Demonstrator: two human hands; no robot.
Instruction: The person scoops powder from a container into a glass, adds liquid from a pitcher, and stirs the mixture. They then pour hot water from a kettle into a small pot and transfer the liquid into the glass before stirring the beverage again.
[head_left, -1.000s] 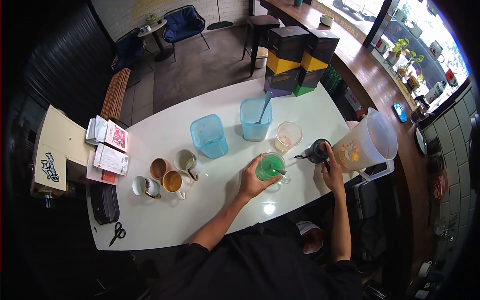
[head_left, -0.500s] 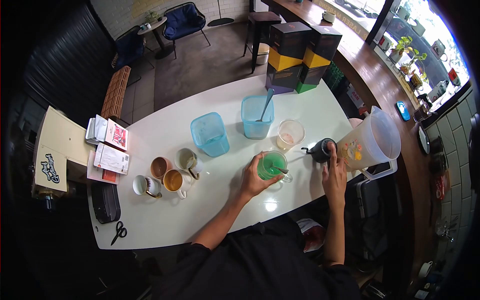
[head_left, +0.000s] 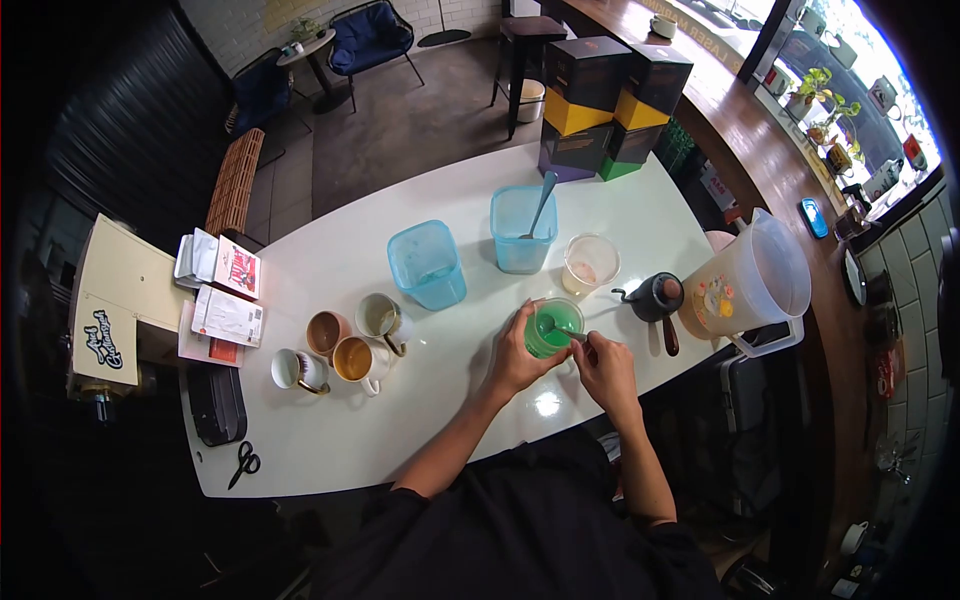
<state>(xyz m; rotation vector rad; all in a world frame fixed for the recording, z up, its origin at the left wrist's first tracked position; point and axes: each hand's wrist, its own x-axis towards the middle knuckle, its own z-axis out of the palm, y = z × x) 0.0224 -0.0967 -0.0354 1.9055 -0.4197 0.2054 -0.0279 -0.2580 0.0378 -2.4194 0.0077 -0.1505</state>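
My left hand (head_left: 519, 358) is wrapped round the left side of a clear glass cup (head_left: 541, 345) holding green liquid. My right hand (head_left: 606, 372) pinches the handle of a metal spoon (head_left: 562, 331), whose bowl rests in the liquid. To the right, a black kettle (head_left: 656, 297) with a brown handle stands untouched. A small clear plastic tub (head_left: 590, 262) is just behind the cup. Farther back is a blue container (head_left: 520, 240) with a spoon leaning in it, and left of that another blue container (head_left: 428, 270).
Several mugs (head_left: 358, 358) are grouped on the white table (head_left: 420, 440)'s left part. A large clear pitcher (head_left: 735, 285) stands at the right edge. Stacked boxes (head_left: 585, 90) are at the back. Packets (head_left: 228, 315), a black case (head_left: 216, 405) and scissors (head_left: 245, 463) lie far left.
My right hand has moved left from the kettle to the spoon in the cup and taken hold of it. The kettle's brown handle is now uncovered. The view has shifted slightly.
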